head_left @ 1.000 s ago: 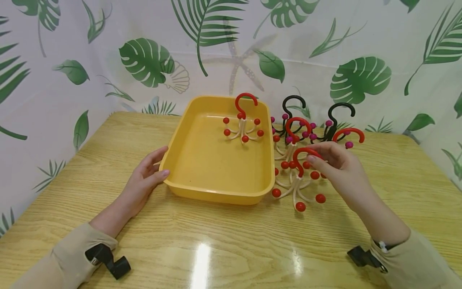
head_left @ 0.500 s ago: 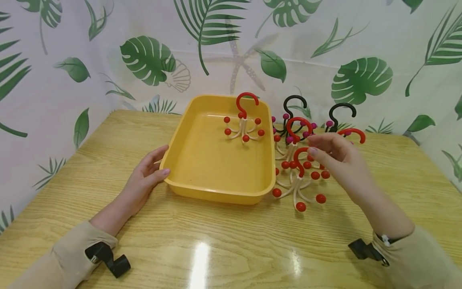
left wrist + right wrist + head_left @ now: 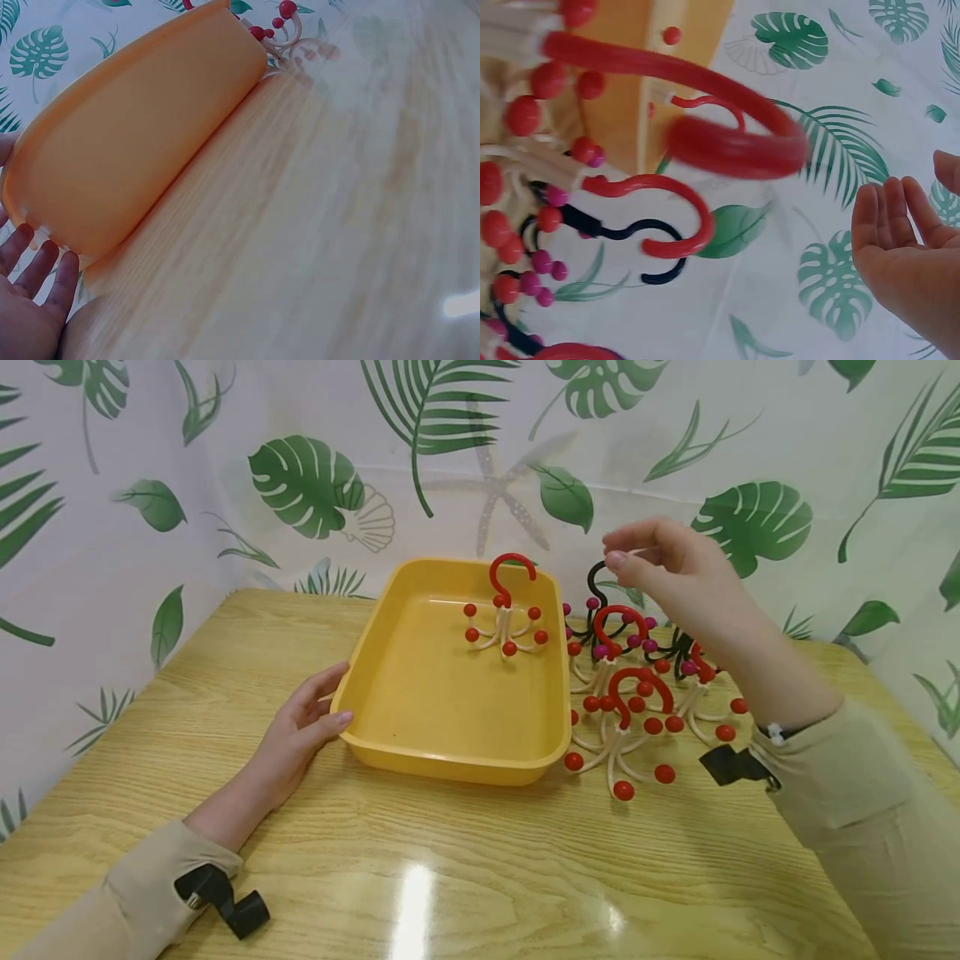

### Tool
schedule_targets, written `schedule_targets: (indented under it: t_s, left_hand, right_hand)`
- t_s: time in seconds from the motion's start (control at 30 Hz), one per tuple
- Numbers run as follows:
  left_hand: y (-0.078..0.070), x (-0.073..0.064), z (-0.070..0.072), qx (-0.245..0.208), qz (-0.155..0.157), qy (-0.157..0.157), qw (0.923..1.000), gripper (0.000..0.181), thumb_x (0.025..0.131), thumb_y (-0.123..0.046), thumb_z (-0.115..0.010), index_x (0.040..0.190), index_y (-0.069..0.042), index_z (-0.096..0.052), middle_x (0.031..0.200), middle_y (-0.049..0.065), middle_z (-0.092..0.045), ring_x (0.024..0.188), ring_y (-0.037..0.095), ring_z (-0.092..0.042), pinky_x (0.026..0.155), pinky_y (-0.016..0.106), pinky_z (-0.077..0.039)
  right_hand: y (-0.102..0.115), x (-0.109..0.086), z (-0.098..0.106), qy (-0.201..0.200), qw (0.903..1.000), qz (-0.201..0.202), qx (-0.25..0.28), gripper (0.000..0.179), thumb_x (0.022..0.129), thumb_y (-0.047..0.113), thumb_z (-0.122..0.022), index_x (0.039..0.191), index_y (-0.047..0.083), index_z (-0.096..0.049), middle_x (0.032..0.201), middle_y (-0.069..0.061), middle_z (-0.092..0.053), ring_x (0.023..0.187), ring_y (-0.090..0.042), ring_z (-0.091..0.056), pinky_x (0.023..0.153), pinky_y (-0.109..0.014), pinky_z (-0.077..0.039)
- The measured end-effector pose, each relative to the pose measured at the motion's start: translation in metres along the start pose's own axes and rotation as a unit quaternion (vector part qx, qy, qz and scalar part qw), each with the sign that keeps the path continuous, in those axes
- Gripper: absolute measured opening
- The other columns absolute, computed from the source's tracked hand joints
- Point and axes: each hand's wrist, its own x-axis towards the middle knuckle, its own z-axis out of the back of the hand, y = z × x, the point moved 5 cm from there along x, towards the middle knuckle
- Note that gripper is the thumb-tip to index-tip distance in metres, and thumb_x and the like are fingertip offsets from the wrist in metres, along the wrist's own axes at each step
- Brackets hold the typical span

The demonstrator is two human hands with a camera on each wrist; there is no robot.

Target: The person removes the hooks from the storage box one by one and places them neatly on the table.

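My left hand [image 3: 296, 739] holds the near left corner of the yellow plastic tray [image 3: 450, 714], thumb at the rim and fingers against its outer wall; the left wrist view shows the fingertips on that wall. Inside, toward the far right, stands one multi-arm hanging hook [image 3: 506, 620] with a red top, cream arms and red balls. My right hand [image 3: 678, 572] is raised over the hooks right of the tray, its fingers loosely bent around nothing. The right wrist view shows it apart from the nearest red hook [image 3: 735, 150]. Below it stands a red-topped hook [image 3: 618, 743].
Several red-topped hooks and two black ones with magenta balls crowd against the tray's right side, one black hook [image 3: 597, 617] at the back. The wooden table [image 3: 337, 868] meets a leaf-printed cloth [image 3: 315, 410] behind. My right forearm partly covers another red-topped hook [image 3: 701, 672].
My right hand has lifted up and away from the front hooks toward the back. My left hand, the tray and the hook in it stay where they were.
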Motion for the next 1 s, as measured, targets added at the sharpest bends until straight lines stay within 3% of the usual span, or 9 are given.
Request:
schedule_targets:
  t_s: [0.1, 0.37, 0.6, 0.77, 1.0]
  left_hand:
    - [0.000, 0.000, 0.000, 0.000, 0.001, 0.000, 1.0000, 0.059, 0.096, -0.009, -0.054, 0.149, -0.011, -0.029, 0.144, 0.010, -0.030, 0.120, 0.025, -0.041, 0.090, 0.025, -0.046]
    - [0.000, 0.000, -0.001, 0.003, 0.001, -0.003, 1.0000, 0.060, 0.095, -0.009, -0.055, 0.150, -0.011, -0.029, 0.145, 0.010, -0.028, 0.121, 0.027, -0.040, 0.089, 0.024, -0.046]
    - [0.002, 0.000, 0.001, 0.004, 0.002, -0.007, 1.0000, 0.060, 0.095, -0.008, -0.055, 0.150, -0.011, -0.029, 0.145, 0.010, -0.029, 0.121, 0.026, -0.040, 0.089, 0.024, -0.046]
    - [0.001, 0.001, 0.001, 0.006, 0.001, -0.007, 1.0000, 0.059, 0.095, -0.008, -0.055, 0.149, -0.010, -0.030, 0.144, 0.010, -0.030, 0.120, 0.026, -0.040, 0.088, 0.023, -0.046]
    - [-0.001, 0.002, 0.001, 0.002, 0.000, -0.006, 1.0000, 0.059, 0.095, -0.007, -0.054, 0.149, -0.009, -0.030, 0.142, 0.010, -0.031, 0.119, 0.025, -0.041, 0.089, 0.024, -0.045]
  right_hand:
    - [0.016, 0.012, 0.000, 0.000, 0.9999, 0.012, -0.001, 0.045, 0.096, 0.041, -0.053, 0.131, 0.014, -0.051, 0.125, -0.006, -0.054, 0.110, -0.020, -0.050, 0.100, -0.048, -0.036]
    - [0.041, 0.044, -0.018, 0.009, 0.9998, 0.010, -0.016, 0.046, 0.096, 0.040, -0.054, 0.132, 0.012, -0.050, 0.126, -0.004, -0.050, 0.108, -0.021, -0.050, 0.095, -0.039, -0.041]
    - [0.032, 0.073, -0.041, 0.038, 0.9987, -0.033, -0.012, 0.049, 0.096, 0.041, -0.054, 0.135, 0.013, -0.045, 0.129, -0.005, -0.050, 0.110, -0.021, -0.049, 0.098, -0.038, -0.039]
    - [0.021, 0.093, -0.054, 0.049, 0.9952, -0.076, -0.038, 0.053, 0.095, 0.043, -0.055, 0.139, 0.015, -0.043, 0.135, -0.003, -0.046, 0.118, -0.021, -0.045, 0.100, -0.038, -0.038]
    - [0.005, 0.106, -0.069, 0.086, 0.9871, -0.115, -0.071, 0.054, 0.096, 0.035, -0.055, 0.143, 0.012, -0.040, 0.147, -0.007, -0.036, 0.130, -0.025, -0.037, 0.105, -0.044, -0.034]
